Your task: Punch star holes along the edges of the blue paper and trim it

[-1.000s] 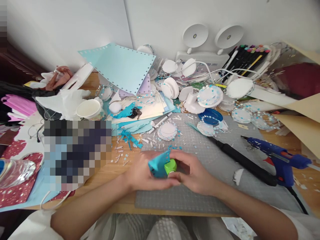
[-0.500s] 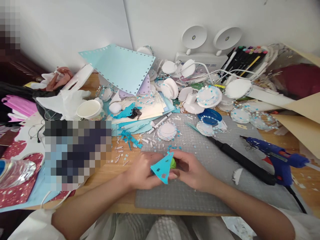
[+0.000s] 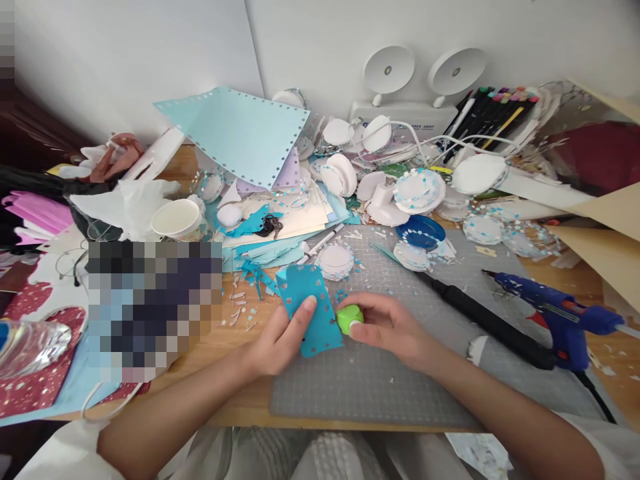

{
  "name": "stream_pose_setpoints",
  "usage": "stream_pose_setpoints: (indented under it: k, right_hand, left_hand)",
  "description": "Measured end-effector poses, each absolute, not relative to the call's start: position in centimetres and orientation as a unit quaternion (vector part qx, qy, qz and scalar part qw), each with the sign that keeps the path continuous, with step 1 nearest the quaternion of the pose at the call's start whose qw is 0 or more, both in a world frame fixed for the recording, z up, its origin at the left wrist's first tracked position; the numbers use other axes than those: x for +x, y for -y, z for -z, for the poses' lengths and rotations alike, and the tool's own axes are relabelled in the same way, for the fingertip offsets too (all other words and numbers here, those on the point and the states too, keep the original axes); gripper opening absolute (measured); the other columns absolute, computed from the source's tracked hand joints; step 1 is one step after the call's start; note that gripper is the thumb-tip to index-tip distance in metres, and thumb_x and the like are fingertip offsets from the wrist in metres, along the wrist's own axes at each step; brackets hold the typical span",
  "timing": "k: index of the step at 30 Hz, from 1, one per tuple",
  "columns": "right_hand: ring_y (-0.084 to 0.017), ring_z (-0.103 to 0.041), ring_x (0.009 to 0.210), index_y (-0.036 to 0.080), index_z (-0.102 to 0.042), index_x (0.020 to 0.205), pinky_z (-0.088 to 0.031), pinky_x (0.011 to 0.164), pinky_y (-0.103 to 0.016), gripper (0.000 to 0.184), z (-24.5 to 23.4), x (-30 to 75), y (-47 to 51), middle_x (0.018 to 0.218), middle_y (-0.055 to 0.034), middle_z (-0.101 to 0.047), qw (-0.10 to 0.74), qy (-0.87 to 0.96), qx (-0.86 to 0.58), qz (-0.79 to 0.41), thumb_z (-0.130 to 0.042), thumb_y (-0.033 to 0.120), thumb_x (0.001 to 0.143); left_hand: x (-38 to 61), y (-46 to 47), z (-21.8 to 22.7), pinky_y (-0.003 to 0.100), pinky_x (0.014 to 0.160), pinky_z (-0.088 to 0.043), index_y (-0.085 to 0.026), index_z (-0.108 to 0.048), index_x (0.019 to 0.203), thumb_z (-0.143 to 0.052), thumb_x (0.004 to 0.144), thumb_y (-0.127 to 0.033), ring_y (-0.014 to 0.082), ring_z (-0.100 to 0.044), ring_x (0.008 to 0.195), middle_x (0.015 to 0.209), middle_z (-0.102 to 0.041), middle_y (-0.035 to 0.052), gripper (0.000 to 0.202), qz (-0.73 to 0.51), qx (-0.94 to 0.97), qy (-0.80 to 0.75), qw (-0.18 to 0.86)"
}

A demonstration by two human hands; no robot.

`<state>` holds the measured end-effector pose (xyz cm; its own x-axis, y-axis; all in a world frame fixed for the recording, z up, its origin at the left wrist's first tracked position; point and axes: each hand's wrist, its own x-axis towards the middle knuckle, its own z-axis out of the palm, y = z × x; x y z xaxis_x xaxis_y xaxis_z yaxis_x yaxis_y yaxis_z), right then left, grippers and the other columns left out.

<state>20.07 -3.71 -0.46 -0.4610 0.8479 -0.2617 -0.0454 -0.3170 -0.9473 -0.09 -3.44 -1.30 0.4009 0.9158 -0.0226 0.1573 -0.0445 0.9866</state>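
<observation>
My left hand (image 3: 280, 333) pinches a bright blue sheet of paper (image 3: 311, 319) with the thumb on top. Small shaped holes run along the paper's edges. In my right hand (image 3: 390, 330) is a small green craft punch (image 3: 350, 320), gripped between thumb and fingers at the paper's right edge; whether the paper sits in its slot cannot be made out. Both hands are above the grey cutting mat (image 3: 350, 393). Just beyond them lie blue paper scraps (image 3: 260, 277) and a round white disc (image 3: 335, 260) ringed with small blue stars.
On the right lie a blue glue gun (image 3: 555, 313) and a black-handled tool (image 3: 495, 327). Behind are several white discs, a pale blue punched sheet (image 3: 240, 133) and a white twin-lamp unit (image 3: 405, 117). A paper cup (image 3: 177, 220) and a clear bottle (image 3: 37, 343) stand left.
The blue paper has turned from a folded, edge-on look to lying broad side up, with my left thumb across it. The green punch shows more fully in my right hand.
</observation>
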Motion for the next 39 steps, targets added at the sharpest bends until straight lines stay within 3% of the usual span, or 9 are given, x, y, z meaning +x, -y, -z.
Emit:
stream_pose_setpoints:
  k: [3, 8, 12, 15, 22, 39]
  right_hand:
    - [-0.015, -0.054, 0.077, 0.02, -0.066, 0.092, -0.046, 0.069, -0.028, 0.031, 0.4, 20.6, 3.4, 0.083, -0.0028, -0.059, 0.35, 0.488, -0.418, -0.682, -0.07, 0.045, 0.075]
    - [-0.016, -0.055, 0.079, 0.02, -0.068, 0.095, -0.045, 0.071, -0.03, 0.025, 0.1, 20.6, 3.1, 0.085, -0.0035, -0.06, 0.375, 0.412, -0.368, -0.744, -0.067, 0.038, 0.078]
    - [-0.015, -0.055, 0.08, 0.019, -0.066, 0.101, -0.045, 0.072, -0.029, 0.025, 0.2, 20.5, 3.0, 0.088, -0.0037, -0.058, 0.385, 0.37, -0.335, -0.776, -0.062, 0.025, 0.078]
    - [-0.015, -0.053, 0.078, 0.02, -0.063, 0.105, -0.043, 0.068, -0.028, 0.028, 0.3, 20.7, 3.0, 0.087, -0.0032, -0.058, 0.387, 0.428, -0.342, -0.742, -0.059, 0.026, 0.078]
    - [-0.014, -0.052, 0.072, 0.02, -0.061, 0.085, -0.041, 0.064, -0.025, 0.01, -0.3, 20.2, 3.2, 0.079, -0.0004, -0.059, 0.291, 0.638, -0.442, -0.559, -0.059, 0.029, 0.083]
    - [-0.012, -0.052, 0.067, 0.02, -0.058, 0.074, -0.041, 0.062, -0.024, 0.008, -0.3, 19.8, 3.3, 0.071, 0.0024, -0.057, 0.294, 0.66, -0.441, -0.532, -0.055, 0.018, 0.081]
  left_hand:
    - [-0.1, 3.3, 1.3, 0.028, 0.06, -0.049, -0.021, -0.04, 0.064, -0.035, 0.093, -0.054, 0.0146, -0.047, 0.058, 0.062, -0.047, -0.0005, 0.044, -0.369, 0.603, -0.441, 0.553]
    - [0.1, 3.0, 1.1, 0.02, 0.041, -0.039, -0.019, -0.041, 0.058, -0.045, 0.087, -0.059, 0.0087, -0.037, 0.045, 0.052, -0.041, -0.0039, 0.05, -0.312, 0.548, -0.435, 0.642]
    - [0.2, 2.6, 0.7, 0.018, 0.04, -0.038, -0.016, -0.051, 0.059, -0.058, 0.079, -0.058, 0.0071, -0.041, 0.044, 0.052, -0.048, -0.0035, 0.047, -0.287, 0.503, -0.429, 0.694]
    - [0.3, 2.4, 0.5, 0.017, 0.039, -0.037, -0.015, -0.051, 0.06, -0.063, 0.076, -0.055, 0.0066, -0.041, 0.044, 0.053, -0.049, -0.0039, 0.044, -0.3, 0.491, -0.441, 0.689]
    - [0.7, 2.3, 0.7, 0.016, 0.038, -0.036, -0.016, -0.051, 0.061, -0.062, 0.077, -0.055, 0.0061, -0.039, 0.044, 0.053, -0.047, -0.005, 0.044, -0.317, 0.503, -0.451, 0.666]
    - [0.6, 2.2, 0.9, 0.014, 0.038, -0.033, -0.015, -0.046, 0.06, -0.059, 0.082, -0.048, 0.0044, -0.034, 0.043, 0.052, -0.039, -0.006, 0.042, -0.292, 0.523, -0.429, 0.676]
